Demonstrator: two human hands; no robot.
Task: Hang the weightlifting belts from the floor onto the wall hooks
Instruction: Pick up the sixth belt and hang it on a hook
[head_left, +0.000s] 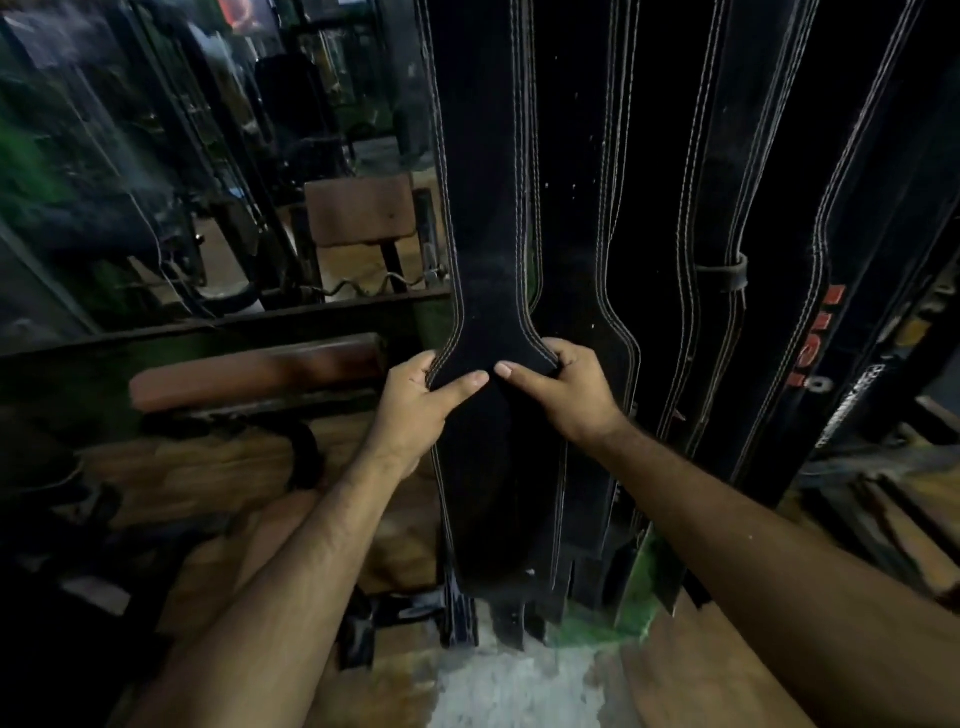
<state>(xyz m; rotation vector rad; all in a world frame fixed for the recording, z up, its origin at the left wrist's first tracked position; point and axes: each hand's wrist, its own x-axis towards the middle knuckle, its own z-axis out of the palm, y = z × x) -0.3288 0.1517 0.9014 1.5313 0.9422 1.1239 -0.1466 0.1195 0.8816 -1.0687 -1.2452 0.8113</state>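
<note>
1. While the black belt (485, 218) hangs upright in the middle of the view, both hands pinch its narrow waist, thumbs lying across the front.
2. The left hand (415, 402) has its grip pressed onto the belt's left stitched edge; the right hand (563, 387) has its grip pressed onto the right edge, thumb tips nearly meeting.
3. To the right of that belt more black belts hang side by side, each with pale double stitching.
4. The far belt (810, 291) carries red lettering running down its length, too skewed to read, and a line of small white print below it, also unreadable.
5. To the left of the held belt stands a brown padded bench (254, 371); below its lower end lies the floor (514, 686).
</note>
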